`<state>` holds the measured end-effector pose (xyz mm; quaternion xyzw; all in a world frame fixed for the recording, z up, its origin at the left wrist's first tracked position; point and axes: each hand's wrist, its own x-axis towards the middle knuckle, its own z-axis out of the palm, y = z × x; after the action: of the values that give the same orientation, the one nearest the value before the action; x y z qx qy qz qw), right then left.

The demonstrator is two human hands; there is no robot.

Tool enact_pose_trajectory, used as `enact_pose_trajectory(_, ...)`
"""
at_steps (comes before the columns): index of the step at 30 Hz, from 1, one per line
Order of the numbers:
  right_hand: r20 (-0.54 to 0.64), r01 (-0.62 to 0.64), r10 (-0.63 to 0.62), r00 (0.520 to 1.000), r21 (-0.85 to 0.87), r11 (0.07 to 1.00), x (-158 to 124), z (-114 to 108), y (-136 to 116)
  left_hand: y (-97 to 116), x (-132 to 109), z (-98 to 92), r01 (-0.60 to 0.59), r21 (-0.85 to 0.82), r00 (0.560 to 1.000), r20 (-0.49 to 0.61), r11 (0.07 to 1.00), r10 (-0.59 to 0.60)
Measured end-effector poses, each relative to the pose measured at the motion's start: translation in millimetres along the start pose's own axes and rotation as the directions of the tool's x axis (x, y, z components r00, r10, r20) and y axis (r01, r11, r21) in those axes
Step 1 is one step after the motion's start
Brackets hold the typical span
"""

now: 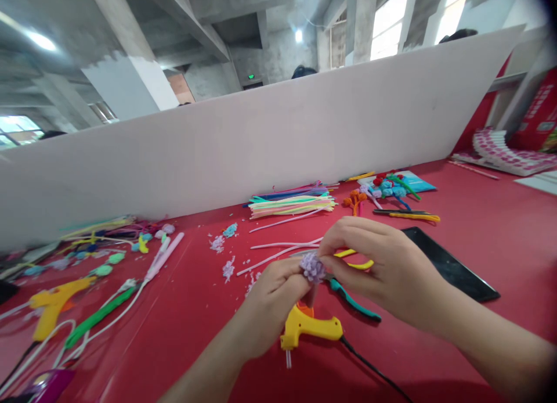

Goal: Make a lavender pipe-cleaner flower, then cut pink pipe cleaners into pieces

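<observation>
A small lilac pom-pom (pixel 312 267) is held up over the middle of the red table. My left hand (pixel 278 295) is closed, pinching it from the left between thumb and fingers. From the right, my right hand (pixel 378 263) has its thumb and fingertips pressed together at the pom-pom's edge. Below the hands lies a yellow glue gun (pixel 311 326) with a black cord. Teal-handled pliers (pixel 354 301) rest just under my right hand, which partly hides them and a yellow-handled tool (pixel 363 265). Pink chenille stems (pixel 278 245) lie behind my hands.
A bundle of coloured chenille stems (pixel 291 202) lies by the white partition (pixel 243 147). Lilac fluff (pixel 228 269) is scattered at left-centre. A black tablet-like slab (pixel 452 266) lies right, tweezers (pixel 413 217) beyond. Another yellow glue gun (pixel 56 304) and a pink curling-iron-like tool (pixel 163 258) lie left.
</observation>
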<state>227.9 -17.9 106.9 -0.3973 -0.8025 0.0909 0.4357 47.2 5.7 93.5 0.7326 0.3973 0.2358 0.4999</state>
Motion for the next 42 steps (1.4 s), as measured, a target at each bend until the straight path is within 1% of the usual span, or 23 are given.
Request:
enact_pose_trajectory(5, -0.01, 0.107, -0.107, 0.994, -0.041, 0.993, 0.1, -5.6, 2.9, 2.3, 0.0, -3.2, -0.006, -0.059, 1.0, 0.028, 0.998, 0.007)
enact_pose_trajectory(9, 0.018, 0.191, -0.19, 0.982, -0.068, 0.979, 0.3, -6.8, 3.9, 2.8, 0.6, -3.0, 0.007, -0.093, 0.998, 0.062, 0.996, -0.001)
enact_pose_trajectory(11, 0.034, 0.153, -0.152, 0.988, -0.031, 0.988, 0.0, -7.2, 2.4, -2.1, 1.0, -2.4, 0.015, -0.125, 0.998, 0.062, 0.992, -0.007)
enact_pose_trajectory(13, 0.087, 0.046, -0.049, 0.995, 0.038, 0.998, -0.7, -6.6, 0.1, -9.9, 1.2, -2.2, -0.005, -0.185, 1.0, 0.016, 0.983, 0.008)
enact_pose_trajectory(15, 0.148, -0.061, 0.045, 0.988, 0.099, 0.993, -1.5, -3.6, -1.5, -17.1, 1.6, -2.6, -0.044, -0.233, 0.998, -0.048, 0.972, 0.033)
enact_pose_trajectory(17, 0.161, -0.106, 0.085, 0.983, 0.126, 0.986, -1.9, 1.7, -1.6, -19.7, 2.6, -3.3, -0.052, -0.226, 0.997, -0.065, 0.973, 0.038)
enact_pose_trajectory(19, 0.123, -0.091, 0.076, 0.989, 0.127, 0.988, -1.9, 7.6, -0.4, -16.4, 4.5, -3.6, -0.047, -0.173, 0.998, -0.042, 0.984, 0.04)
enact_pose_trajectory(20, 0.094, -0.07, 0.059, 0.994, 0.117, 0.991, -1.8, 10.1, 0.5, -13.1, 5.6, -3.5, -0.065, -0.143, 0.997, -0.049, 0.988, 0.059)
enact_pose_trajectory(21, 0.062, -0.047, 0.041, 0.997, 0.099, 0.994, -1.6, 11.9, 1.5, -9.3, 6.8, -3.0, -0.101, -0.117, 0.993, -0.073, 0.988, 0.093)
enact_pose_trajectory(23, -0.009, 0.005, -0.004, 1.0, 0.042, 0.999, -1.4, 14.2, 3.1, -2.8, 8.6, -1.6, -0.201, -0.086, 0.97, -0.16, 0.976, 0.185)
enact_pose_trajectory(25, -0.063, 0.049, -0.052, 0.997, -0.035, 0.998, -1.6, 15.5, 4.3, 0.4, 9.0, 0.3, -0.283, -0.118, 0.941, -0.227, 0.952, 0.252)
enact_pose_trajectory(26, -0.08, 0.071, -0.077, 0.994, -0.077, 0.994, -1.8, 16.2, 4.9, 0.8, 8.7, 1.3, -0.304, -0.159, 0.936, -0.233, 0.939, 0.263)
enact_pose_trajectory(29, -0.12, 0.132, -0.157, 0.98, -0.194, 0.972, -3.0, 19.3, 6.7, -0.5, 6.9, 4.9, -0.302, -0.308, 0.945, -0.219, 0.902, 0.242)
enact_pose_trajectory(32, -0.132, 0.153, -0.194, 0.972, -0.271, 0.95, -4.2, 21.4, 7.0, -1.1, 5.7, 8.1, -0.282, -0.364, 0.946, -0.258, 0.888, 0.195)
enact_pose_trajectory(34, -0.115, 0.135, -0.171, 0.979, -0.266, 0.954, -4.2, 20.0, 5.5, -0.2, 5.6, 9.0, -0.278, -0.388, 0.943, -0.286, 0.879, 0.172)
enact_pose_trajectory(36, -0.097, 0.108, -0.132, 0.987, -0.221, 0.969, -3.6, 15.8, 3.4, 1.1, 5.9, 8.6, -0.266, -0.428, 0.945, -0.292, 0.864, 0.147)
enact_pose_trajectory(39, -0.12, 0.077, -0.099, 0.988, -0.17, 0.982, -1.9, 7.2, 2.6, 2.4, 6.2, 7.0, -0.223, -0.465, 0.96, -0.256, 0.857, 0.111)
enact_pose_trajectory(42, -0.121, 0.095, -0.119, 0.985, -0.192, 0.977, 0.1, 0.8, 5.6, 2.0, 6.2, 5.9, -0.202, -0.454, 0.966, -0.236, 0.868, 0.102)
